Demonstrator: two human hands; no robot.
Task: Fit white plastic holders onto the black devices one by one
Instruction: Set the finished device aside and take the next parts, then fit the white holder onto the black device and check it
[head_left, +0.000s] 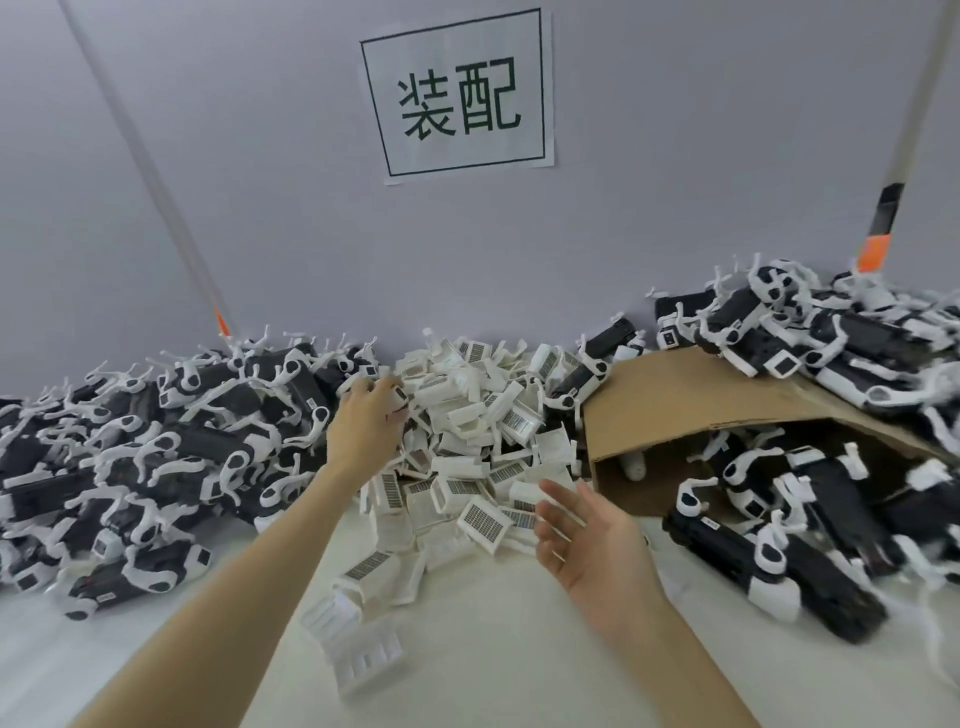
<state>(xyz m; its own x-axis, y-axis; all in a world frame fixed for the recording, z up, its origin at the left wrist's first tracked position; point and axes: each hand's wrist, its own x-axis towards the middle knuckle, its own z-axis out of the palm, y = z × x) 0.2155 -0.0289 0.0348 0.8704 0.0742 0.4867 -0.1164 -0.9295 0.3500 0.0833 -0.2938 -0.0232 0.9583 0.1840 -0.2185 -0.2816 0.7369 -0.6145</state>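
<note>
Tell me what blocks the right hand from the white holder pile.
Nothing visible does. The right hand hovers open at the near edge of the white holder pile, with no object between them. The left hand already reaches into it.

Holders (467, 431) between device heaps, cardboard (691, 400) right

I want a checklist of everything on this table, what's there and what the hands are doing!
Surface: white table.
Job's things: heap of white holders in the middle; black devices piled left, more right.
Clutter: cardboard box on its side, devices on top and inside.
Grips: left hand reaching into the pile's far left edge; right hand open, empty.
Cables: nothing seen.
Surroundings: grey wall, paper sign.
</note>
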